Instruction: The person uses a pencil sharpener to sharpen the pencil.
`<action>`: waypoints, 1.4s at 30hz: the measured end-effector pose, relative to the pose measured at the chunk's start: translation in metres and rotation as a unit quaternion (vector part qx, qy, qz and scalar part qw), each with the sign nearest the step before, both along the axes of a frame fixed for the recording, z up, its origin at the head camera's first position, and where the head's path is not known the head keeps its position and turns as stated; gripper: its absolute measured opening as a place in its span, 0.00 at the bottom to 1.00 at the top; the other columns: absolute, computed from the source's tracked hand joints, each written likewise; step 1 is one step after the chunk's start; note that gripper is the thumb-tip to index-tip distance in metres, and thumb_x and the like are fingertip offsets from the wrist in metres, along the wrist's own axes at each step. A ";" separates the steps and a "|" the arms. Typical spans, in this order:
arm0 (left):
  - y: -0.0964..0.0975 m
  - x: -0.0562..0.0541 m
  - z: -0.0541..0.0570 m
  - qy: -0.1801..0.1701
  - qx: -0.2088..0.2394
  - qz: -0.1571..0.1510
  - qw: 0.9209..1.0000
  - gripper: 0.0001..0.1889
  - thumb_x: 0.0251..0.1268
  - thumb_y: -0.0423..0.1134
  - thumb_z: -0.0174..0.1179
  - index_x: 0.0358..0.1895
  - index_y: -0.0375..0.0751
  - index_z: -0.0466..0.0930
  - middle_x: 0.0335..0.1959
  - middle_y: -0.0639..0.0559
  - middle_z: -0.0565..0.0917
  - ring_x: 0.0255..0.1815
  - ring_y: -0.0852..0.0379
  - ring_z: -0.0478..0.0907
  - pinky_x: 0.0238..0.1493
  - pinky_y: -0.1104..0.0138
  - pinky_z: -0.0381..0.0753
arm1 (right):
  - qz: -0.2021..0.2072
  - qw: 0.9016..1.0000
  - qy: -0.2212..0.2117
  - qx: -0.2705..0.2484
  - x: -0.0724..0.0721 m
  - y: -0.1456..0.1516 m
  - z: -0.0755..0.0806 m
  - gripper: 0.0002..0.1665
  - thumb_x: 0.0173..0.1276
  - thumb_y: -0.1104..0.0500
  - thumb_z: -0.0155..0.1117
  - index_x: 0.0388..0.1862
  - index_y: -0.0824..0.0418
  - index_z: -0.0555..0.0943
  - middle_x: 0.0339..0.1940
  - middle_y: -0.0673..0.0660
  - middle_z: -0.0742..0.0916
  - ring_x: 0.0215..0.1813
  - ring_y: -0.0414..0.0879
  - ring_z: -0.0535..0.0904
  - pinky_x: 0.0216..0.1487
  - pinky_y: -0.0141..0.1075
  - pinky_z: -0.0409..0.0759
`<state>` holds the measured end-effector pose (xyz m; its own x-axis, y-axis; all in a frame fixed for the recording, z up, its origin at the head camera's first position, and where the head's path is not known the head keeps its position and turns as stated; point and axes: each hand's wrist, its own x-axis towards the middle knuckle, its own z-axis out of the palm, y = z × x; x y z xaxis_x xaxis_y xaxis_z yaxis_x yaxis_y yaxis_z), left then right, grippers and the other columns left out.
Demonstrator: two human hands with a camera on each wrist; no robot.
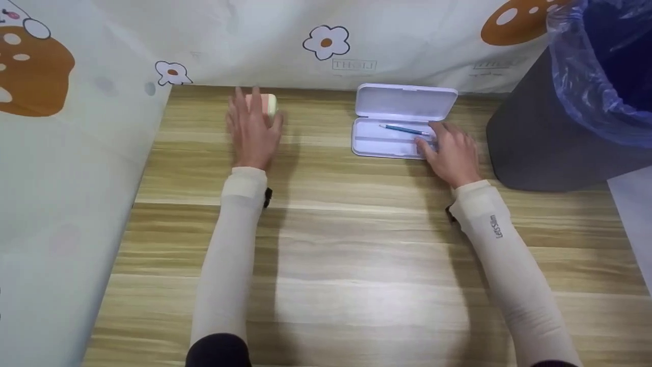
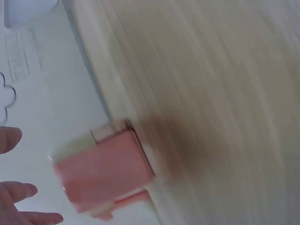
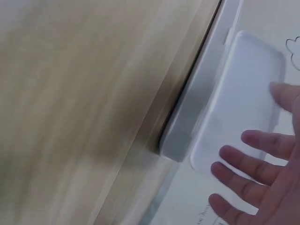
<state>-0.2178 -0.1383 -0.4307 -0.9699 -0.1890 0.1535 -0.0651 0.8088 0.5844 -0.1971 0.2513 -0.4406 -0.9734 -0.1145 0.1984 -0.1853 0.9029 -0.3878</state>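
Lighting was bright; wrist views were blurred.
Glare whitened the tabletop point(image 1: 372, 285) at lower centre; soft shadows fell inward of both sleeves point(image 1: 226, 265). In the left wrist view, the pink block point(image 2: 108, 171) was smeared.

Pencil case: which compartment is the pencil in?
The far compartment, next to the raised lid; the pencil lies beyond the divider. The near compartment shows no pencil in its visible part.

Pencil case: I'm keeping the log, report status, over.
Left hand near pink block, right hand at right end of pencil case, neither gripping. Lid raised, pencil inside. Bin to the right, not blocking.
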 end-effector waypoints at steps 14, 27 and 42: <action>-0.014 -0.011 -0.011 -0.075 0.036 -0.022 0.996 0.43 0.68 0.55 0.58 0.81 0.51 0.48 0.82 0.44 0.44 0.78 0.44 0.49 0.73 0.43 0.49 | 0.056 0.998 -0.007 0.012 -0.038 0.003 -0.009 0.16 0.68 0.58 0.68 0.51 0.66 0.85 0.49 0.66 0.87 0.51 0.66 0.81 0.47 0.61 0.76; -0.023 -0.019 -0.019 -0.042 0.076 -0.013 0.996 0.39 0.61 0.41 0.69 0.74 0.52 0.60 0.73 0.43 0.59 0.65 0.42 0.69 0.63 0.52 0.72 | 0.112 0.992 -0.060 0.016 -0.062 -0.011 -0.013 0.16 0.64 0.62 0.72 0.50 0.66 0.86 0.47 0.67 0.87 0.51 0.64 0.82 0.54 0.57 0.76; -0.031 -0.027 -0.020 -0.020 0.113 -0.015 0.993 0.41 0.57 0.37 0.73 0.73 0.47 0.63 0.68 0.45 0.68 0.67 0.49 0.65 0.67 0.59 0.68 | 0.131 0.987 -0.080 0.047 -0.071 -0.020 -0.014 0.10 0.66 0.65 0.68 0.45 0.67 0.88 0.44 0.67 0.88 0.47 0.63 0.83 0.49 0.56 0.78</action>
<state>-0.2450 -0.1696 -0.4511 -0.9799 -0.1859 0.0724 -0.0698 0.6593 0.7486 -0.2679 0.2315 -0.4549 -0.9256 -0.3780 0.0215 -0.3614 0.8652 -0.3477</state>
